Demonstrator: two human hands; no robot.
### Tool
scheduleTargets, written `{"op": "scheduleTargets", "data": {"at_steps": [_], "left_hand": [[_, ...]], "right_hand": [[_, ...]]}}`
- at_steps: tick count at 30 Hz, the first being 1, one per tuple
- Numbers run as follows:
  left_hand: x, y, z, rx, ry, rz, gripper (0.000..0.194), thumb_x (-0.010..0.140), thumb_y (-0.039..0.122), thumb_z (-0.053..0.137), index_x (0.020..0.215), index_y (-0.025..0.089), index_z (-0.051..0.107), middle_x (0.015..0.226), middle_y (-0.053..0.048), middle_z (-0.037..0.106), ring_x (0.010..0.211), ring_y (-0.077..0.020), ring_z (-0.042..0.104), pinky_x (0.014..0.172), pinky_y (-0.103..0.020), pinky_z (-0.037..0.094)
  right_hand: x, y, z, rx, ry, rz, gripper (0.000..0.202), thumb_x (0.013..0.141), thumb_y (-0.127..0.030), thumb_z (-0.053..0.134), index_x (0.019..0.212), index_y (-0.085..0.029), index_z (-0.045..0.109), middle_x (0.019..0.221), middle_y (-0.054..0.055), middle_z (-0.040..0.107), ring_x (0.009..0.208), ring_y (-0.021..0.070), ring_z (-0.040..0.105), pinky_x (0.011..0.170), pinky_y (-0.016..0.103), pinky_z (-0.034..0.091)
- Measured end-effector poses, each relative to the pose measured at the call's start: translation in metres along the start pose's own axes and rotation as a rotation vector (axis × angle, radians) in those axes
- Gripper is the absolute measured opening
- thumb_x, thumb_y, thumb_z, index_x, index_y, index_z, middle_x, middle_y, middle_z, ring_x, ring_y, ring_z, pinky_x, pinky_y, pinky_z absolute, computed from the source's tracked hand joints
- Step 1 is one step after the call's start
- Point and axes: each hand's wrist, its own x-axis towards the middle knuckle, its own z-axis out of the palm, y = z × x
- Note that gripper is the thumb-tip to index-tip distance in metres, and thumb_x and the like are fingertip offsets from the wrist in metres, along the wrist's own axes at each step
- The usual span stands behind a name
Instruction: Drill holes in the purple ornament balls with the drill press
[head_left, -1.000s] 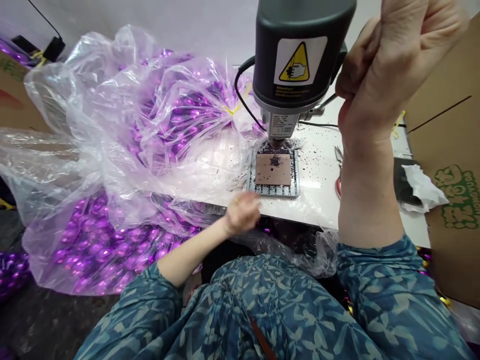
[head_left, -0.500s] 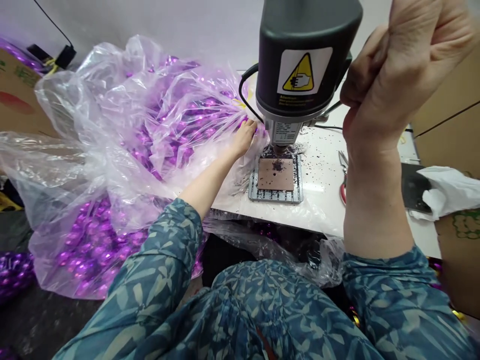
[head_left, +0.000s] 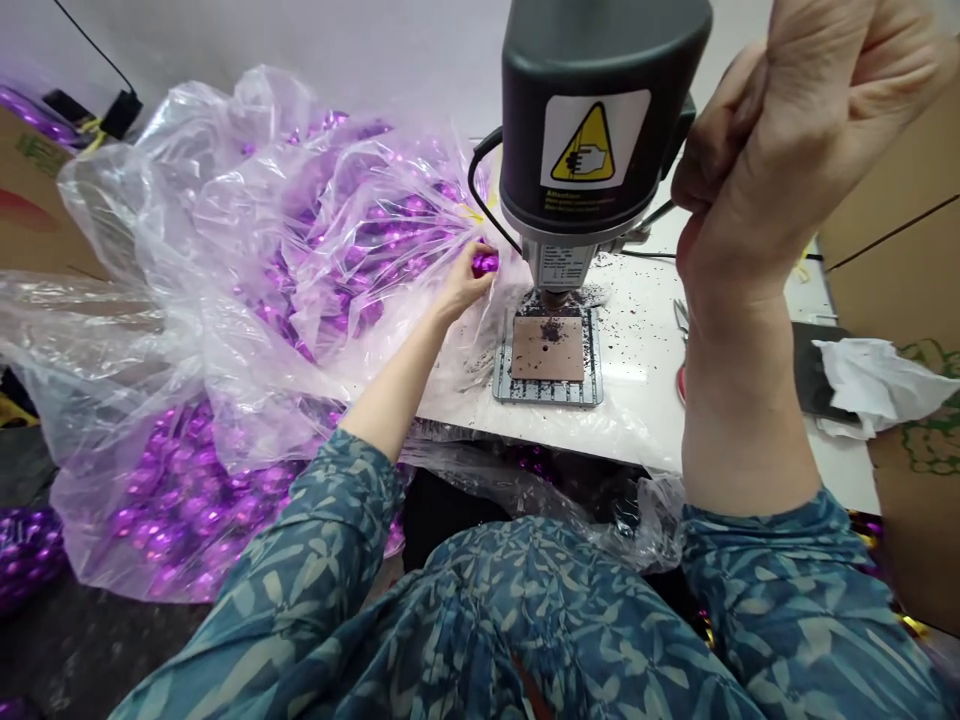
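Note:
Between the thumb and fingers of my left hand (head_left: pixel 463 285) is a small shiny purple ball (head_left: pixel 484 263), held just left of the drill press (head_left: pixel 600 130). My right hand (head_left: pixel 787 160) is a fist around the handle (head_left: pixel 657 213) at the machine's right side; most of the handle is hidden in it. Under the drill head a brown square board (head_left: pixel 547 350) with a dark hole lies on the ridged metal base (head_left: pixel 550 397). Dark shavings are scattered over the board and the white table (head_left: pixel 637 320). The drill tip is hard to make out.
A big clear plastic bag (head_left: pixel 247 190) full of shiny purple balls spreads over the left side and hangs off the table. Red-handled scissors (head_left: pixel 681 380) lie right of the base, partly behind my forearm. White crumpled paper (head_left: pixel 881 380) and cardboard boxes (head_left: pixel 907 250) stand further right.
My left hand has drawn slightly left and toward me, and the purple ball in its fingers now shows clearly. My right hand stays on the handle. The view has shifted a little.

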Motion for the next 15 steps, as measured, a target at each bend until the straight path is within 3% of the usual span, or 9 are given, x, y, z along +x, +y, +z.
{"op": "scheduleTargets", "data": {"at_steps": [3,6,11,15], "left_hand": [[-0.027,0.022,-0.024,-0.181,0.036,-0.238,0.027,0.088,0.027,0.084,0.105,0.026,0.063,0.091,0.0,0.072,0.083,-0.0159,0.071,0.084,-0.034,0.065],[-0.05,0.047,-0.032,-0.372,0.082,-0.339,0.031,0.092,0.032,0.082,0.115,0.028,0.062,0.102,-0.001,0.077,0.093,-0.0179,0.077,0.086,-0.035,0.068],[-0.088,0.094,-0.026,-0.658,0.103,-0.35,0.036,0.103,0.041,0.069,0.135,0.025,0.063,0.132,-0.009,0.075,0.131,-0.0281,0.074,0.107,-0.047,0.068],[-0.118,0.114,-0.009,-0.797,0.054,-0.465,0.036,0.107,0.044,0.065,0.135,0.021,0.064,0.127,-0.011,0.078,0.119,-0.0266,0.079,0.101,-0.044,0.071]], "right_hand": [[0.001,0.004,-0.001,-0.008,0.006,-0.029,0.06,0.061,-0.06,0.072,0.056,-0.024,0.024,0.042,-0.009,0.021,0.034,0.0011,0.031,0.041,0.024,0.017],[0.005,0.013,-0.003,-0.006,0.0,-0.064,0.065,0.064,-0.064,0.072,0.058,-0.024,0.02,0.043,-0.009,0.021,0.034,0.0009,0.032,0.042,0.024,0.016],[0.007,0.02,-0.004,0.033,0.016,-0.119,0.069,0.067,-0.065,0.072,0.06,-0.025,0.016,0.042,-0.009,0.019,0.031,0.0011,0.028,0.038,0.025,0.014],[0.004,0.014,-0.002,0.031,0.002,-0.06,0.059,0.065,-0.062,0.071,0.057,-0.025,0.025,0.042,-0.009,0.021,0.033,0.0019,0.032,0.039,0.024,0.019]]}}
